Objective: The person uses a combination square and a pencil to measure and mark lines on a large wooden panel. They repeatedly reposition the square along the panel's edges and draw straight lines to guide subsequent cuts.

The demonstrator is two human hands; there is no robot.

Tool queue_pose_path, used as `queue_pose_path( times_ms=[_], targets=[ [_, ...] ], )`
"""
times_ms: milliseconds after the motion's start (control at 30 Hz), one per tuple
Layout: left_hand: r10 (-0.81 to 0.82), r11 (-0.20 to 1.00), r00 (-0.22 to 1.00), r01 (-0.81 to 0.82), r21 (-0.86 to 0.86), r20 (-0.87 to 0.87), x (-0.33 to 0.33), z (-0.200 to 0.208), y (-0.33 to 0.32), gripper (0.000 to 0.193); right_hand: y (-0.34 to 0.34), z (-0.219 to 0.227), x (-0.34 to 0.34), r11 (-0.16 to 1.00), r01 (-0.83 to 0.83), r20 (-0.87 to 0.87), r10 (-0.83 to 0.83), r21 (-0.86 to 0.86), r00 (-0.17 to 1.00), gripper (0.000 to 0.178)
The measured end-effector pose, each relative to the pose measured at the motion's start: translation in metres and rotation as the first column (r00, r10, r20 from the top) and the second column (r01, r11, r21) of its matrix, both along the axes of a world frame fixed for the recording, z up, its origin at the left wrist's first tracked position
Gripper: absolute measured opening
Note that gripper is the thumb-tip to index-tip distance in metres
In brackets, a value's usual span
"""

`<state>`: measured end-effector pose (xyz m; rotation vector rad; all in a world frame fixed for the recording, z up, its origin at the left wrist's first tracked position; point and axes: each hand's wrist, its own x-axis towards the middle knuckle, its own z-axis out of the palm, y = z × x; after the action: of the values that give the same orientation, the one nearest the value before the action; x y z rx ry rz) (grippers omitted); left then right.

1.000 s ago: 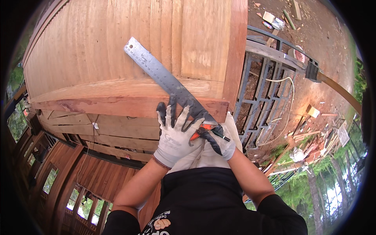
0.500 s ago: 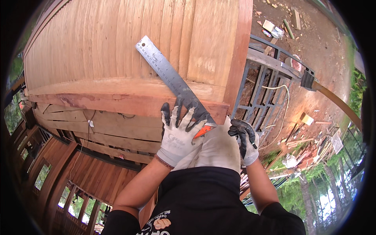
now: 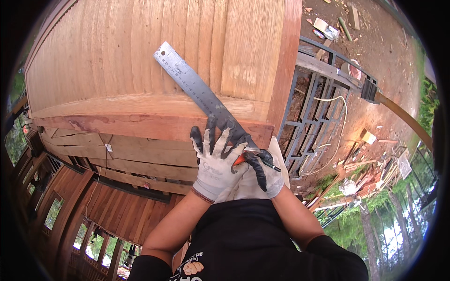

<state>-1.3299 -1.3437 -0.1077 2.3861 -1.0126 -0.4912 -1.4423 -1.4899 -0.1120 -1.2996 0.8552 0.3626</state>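
A metal try square (image 3: 193, 87) with a graduated blade and an orange-red handle lies slantwise over the near edge of a wooden panel (image 3: 140, 56). My left hand (image 3: 211, 168), in a white glove with black fingertips, holds the square by its handle end, fingers spread over the blade. Close beside it, my right hand (image 3: 271, 180), gloved the same way, is closed around a dark, slim pencil (image 3: 272, 166). The pencil's front end is by the square's handle, near the panel's edge; whether its tip touches the wood cannot be made out.
A dark metal frame (image 3: 309, 117) stands right of the panel, with a pale hose (image 3: 346, 114) draped by it. Wood scraps (image 3: 354, 187) litter the ground at the right. Below the panel on the left are planks (image 3: 126, 159) and a reddish wooden floor (image 3: 117, 199).
My right hand has moved left with the pencil, from beside the panel's corner to the square's handle. The square and my left hand have shifted only slightly.
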Motion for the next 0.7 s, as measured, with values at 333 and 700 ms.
queue_pose_path(
  times_ms=[333,700],
  targets=[
    [0.022,0.999,0.999,-0.021,0.030,-0.032,-0.004,0.004,-0.002,0.057,-0.002,-0.005,-0.004,0.999,-0.013,0.080,0.016,-0.035,0.997,0.024],
    [0.017,1.000,0.997,-0.018,0.006,0.070,-0.005,-0.001,-0.004,0.055,-0.023,-0.007,-0.045,1.000,-0.007,0.047,0.008,-0.019,0.999,0.031]
  ],
)
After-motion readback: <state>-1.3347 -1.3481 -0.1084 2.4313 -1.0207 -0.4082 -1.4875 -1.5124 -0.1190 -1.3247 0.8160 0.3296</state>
